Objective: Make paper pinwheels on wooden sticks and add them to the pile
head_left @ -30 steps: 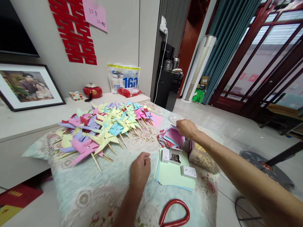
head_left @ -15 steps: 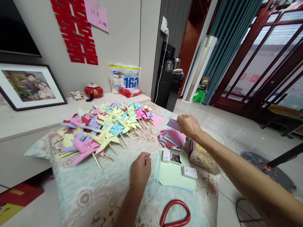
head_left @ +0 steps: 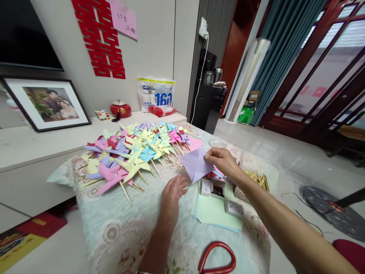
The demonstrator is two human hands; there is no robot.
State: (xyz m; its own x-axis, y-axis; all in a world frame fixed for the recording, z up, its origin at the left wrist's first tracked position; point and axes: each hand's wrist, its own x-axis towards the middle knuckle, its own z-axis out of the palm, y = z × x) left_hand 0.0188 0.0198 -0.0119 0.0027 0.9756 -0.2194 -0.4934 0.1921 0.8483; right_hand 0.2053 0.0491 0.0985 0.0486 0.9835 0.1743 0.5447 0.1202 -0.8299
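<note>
Between thumb and fingers, my right hand (head_left: 221,158) pinches a purple paper square (head_left: 196,163) with slits cut in from its corners. My left hand (head_left: 173,190) is just left of the square, fingers apart and holding nothing. Paper pinwheels (head_left: 135,164) on wooden sticks lie in a heap to the left. Partly behind the square and my right hand is a stack of coloured paper (head_left: 217,173). Nearer me, a small open box of metal fasteners (head_left: 218,190) and a closed white box (head_left: 234,208) rest on light green sheets (head_left: 212,213).
Red-handled scissors (head_left: 218,255) lie at the table's near edge. Past my right forearm stands a clear container of short sticks (head_left: 258,179). On the white cabinet are a framed photo (head_left: 51,104), a red pot (head_left: 120,110) and a bag of cups (head_left: 156,95).
My right hand has brought the purple square from above the paper stack leftward and nearer me. The fingers of my left hand have opened toward it. The view has shifted slightly.
</note>
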